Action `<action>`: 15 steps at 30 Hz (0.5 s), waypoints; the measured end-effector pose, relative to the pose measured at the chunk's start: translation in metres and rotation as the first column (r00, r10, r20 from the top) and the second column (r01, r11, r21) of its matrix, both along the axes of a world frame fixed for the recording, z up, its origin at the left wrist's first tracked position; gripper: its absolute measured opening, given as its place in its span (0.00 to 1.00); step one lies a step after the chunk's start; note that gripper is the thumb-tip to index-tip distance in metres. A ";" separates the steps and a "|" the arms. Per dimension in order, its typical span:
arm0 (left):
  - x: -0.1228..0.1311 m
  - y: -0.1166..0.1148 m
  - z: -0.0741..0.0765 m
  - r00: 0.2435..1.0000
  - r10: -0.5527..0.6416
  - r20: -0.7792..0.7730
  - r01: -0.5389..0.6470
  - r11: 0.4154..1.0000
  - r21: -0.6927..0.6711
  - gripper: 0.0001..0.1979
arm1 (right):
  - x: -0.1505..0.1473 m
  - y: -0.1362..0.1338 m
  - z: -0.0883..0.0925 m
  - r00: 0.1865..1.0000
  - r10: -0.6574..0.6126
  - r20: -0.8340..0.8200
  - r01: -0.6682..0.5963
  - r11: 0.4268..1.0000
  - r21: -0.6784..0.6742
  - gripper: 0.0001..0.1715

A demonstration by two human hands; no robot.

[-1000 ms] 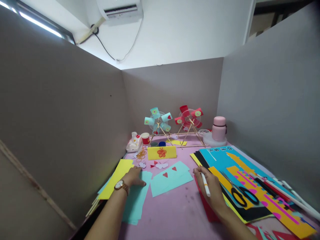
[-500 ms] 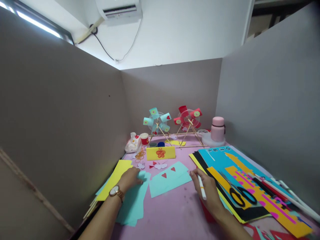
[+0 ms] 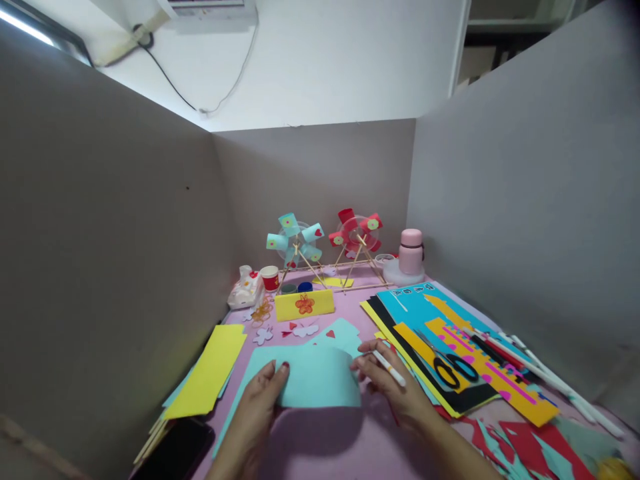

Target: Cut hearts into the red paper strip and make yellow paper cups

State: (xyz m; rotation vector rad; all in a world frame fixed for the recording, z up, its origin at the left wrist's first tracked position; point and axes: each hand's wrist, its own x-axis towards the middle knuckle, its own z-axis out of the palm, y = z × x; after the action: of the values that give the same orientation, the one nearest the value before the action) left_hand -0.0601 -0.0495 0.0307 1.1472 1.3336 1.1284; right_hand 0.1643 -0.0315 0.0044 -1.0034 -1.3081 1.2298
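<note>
My left hand [image 3: 260, 407] grips the left edge of a light teal paper sheet [image 3: 315, 380] and lifts it, curved, off the pink table [image 3: 325, 447]. My right hand [image 3: 395, 387] touches the sheet's right edge while a white pen [image 3: 389, 368] lies tucked between its fingers. Behind the lifted sheet lies another teal sheet with a red heart [image 3: 337, 333] on it.
Yellow sheets [image 3: 207, 373] lie at the left. A stack of coloured sheets [image 3: 425, 313] with black scissors [image 3: 453, 370] lies at the right. Two paper wheel models [image 3: 295, 243] [image 3: 355, 233], a pink bottle [image 3: 411, 252] and a yellow flower card [image 3: 304, 305] stand at the back. Grey partitions enclose the table.
My left hand left the sheets at the left and picked up a teal sheet at the centre. My right hand moved in to its right edge. The camera tilted down.
</note>
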 end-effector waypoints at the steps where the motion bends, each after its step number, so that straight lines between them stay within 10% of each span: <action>1: 0.004 -0.002 -0.008 0.999 0.000 0.035 0.001 1.000 -0.025 0.30 | 0.004 -0.002 -0.002 0.999 -0.031 0.018 0.030 0.999 0.015 0.17; 8: 0.010 -0.017 -0.048 0.994 0.048 0.094 -0.032 0.986 -0.166 0.31 | 0.018 -0.014 -0.019 0.948 -0.192 0.254 0.165 0.978 0.124 0.12; 15: 0.001 -0.016 -0.086 0.990 -0.139 -0.023 0.139 0.990 -0.008 0.37 | 0.003 -0.019 -0.043 0.723 -0.108 0.682 -0.056 0.975 0.214 0.21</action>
State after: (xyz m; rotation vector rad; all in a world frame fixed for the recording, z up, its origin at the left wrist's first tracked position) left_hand -0.0591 -0.0657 -0.0548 1.2329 1.2532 1.0120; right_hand 0.1670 -0.0505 -0.0384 -1.3789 -1.9504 0.6525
